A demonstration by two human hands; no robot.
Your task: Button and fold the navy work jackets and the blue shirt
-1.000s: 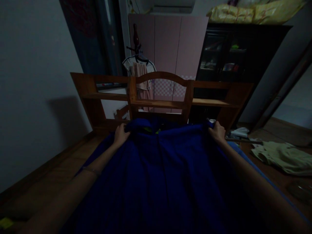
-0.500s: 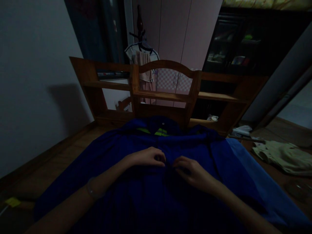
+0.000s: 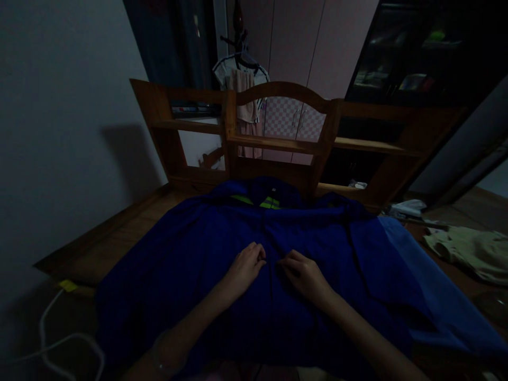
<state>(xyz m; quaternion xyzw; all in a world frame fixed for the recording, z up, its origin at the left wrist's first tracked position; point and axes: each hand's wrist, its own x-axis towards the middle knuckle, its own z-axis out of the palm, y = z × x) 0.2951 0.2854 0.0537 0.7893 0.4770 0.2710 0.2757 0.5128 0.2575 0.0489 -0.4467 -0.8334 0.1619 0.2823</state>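
Observation:
A dark blue jacket [image 3: 190, 264] lies spread front up, its collar at the far end and yellow-green stripes showing inside the neck. A dark front seam runs down its middle. Just left of that seam, my left hand [image 3: 246, 264] has its fingers curled and pinched on the cloth. On the other side my right hand [image 3: 304, 272] is closed in the same way, thumb against fingers on the jacket's right front. Dim light hides how much fabric each hand has. A clear band circles my left wrist.
Behind the jacket stands a wooden headboard [image 3: 278, 143] with shelves. Light blue cloth [image 3: 413, 270] lies under its right side. Pale clothing [image 3: 472, 251] rests farther right. A white cable [image 3: 47, 323] loops at lower left, beside a white wall [image 3: 71, 106].
My left hand has come nearer to me and its wrist has turned more upright. The front seam now shows between both hands. The view has tilted down and shifted left.

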